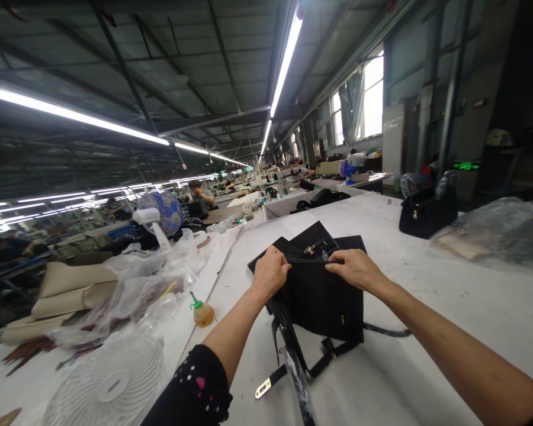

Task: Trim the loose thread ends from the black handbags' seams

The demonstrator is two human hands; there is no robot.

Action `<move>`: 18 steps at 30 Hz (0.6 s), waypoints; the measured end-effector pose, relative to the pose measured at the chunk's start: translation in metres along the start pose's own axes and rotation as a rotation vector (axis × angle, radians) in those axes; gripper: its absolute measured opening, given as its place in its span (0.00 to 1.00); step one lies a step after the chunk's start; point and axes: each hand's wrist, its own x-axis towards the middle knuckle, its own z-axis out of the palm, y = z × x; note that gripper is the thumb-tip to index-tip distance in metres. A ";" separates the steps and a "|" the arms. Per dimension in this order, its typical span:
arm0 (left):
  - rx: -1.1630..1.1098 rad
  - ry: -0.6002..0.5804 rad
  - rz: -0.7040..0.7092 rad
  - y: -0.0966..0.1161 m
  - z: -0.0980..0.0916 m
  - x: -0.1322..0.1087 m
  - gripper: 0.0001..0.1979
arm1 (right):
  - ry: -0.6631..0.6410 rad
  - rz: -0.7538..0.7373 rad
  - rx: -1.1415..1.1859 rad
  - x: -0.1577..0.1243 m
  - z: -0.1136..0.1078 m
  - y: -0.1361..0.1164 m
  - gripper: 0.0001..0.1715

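Observation:
A black handbag [322,299] with gold-coloured hardware lies on the white table in front of me. My left hand [270,272] pinches the left end of one upper edge, its fingers closed. At the right end of that same edge, my right hand [354,269] grips the fabric between thumb and fingers. Between the hands, a metal clasp [315,247] shows on the raised flap. Straps hang toward me from the bag, one ending in a gold metal plate [263,388]. A strap wrapped in clear plastic [298,378] runs to the bottom edge. The bag's inside is hidden.
Left of the bag stands a small bottle [203,312] of amber liquid with a green spout. A white fan [113,384], plastic sheeting [137,278] and beige pieces [73,290] crowd the left. Another black bag [426,213] and a plastic-wrapped bundle [501,234] sit at right.

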 end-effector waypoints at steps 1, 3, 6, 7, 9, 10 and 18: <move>0.006 -0.004 -0.006 0.000 0.000 0.000 0.06 | -0.001 0.000 -0.096 0.002 -0.002 -0.004 0.12; 0.017 -0.004 -0.017 0.001 0.000 0.000 0.06 | -0.019 0.006 -0.248 0.006 -0.003 -0.013 0.13; 0.025 0.006 -0.025 0.000 0.002 0.001 0.06 | -0.057 -0.026 -0.324 0.011 -0.001 -0.025 0.15; 0.030 0.005 -0.026 0.000 0.003 0.001 0.06 | -0.065 -0.042 -0.326 0.013 0.000 -0.028 0.15; 0.041 -0.003 -0.033 -0.001 0.004 0.001 0.06 | -0.083 -0.060 -0.327 0.016 0.002 -0.032 0.14; 0.046 -0.009 -0.038 -0.001 0.004 0.002 0.06 | -0.091 -0.056 -0.333 0.018 0.003 -0.034 0.14; 0.032 0.028 -0.034 -0.003 0.006 0.001 0.07 | -0.110 -0.095 -0.282 0.030 0.020 -0.047 0.15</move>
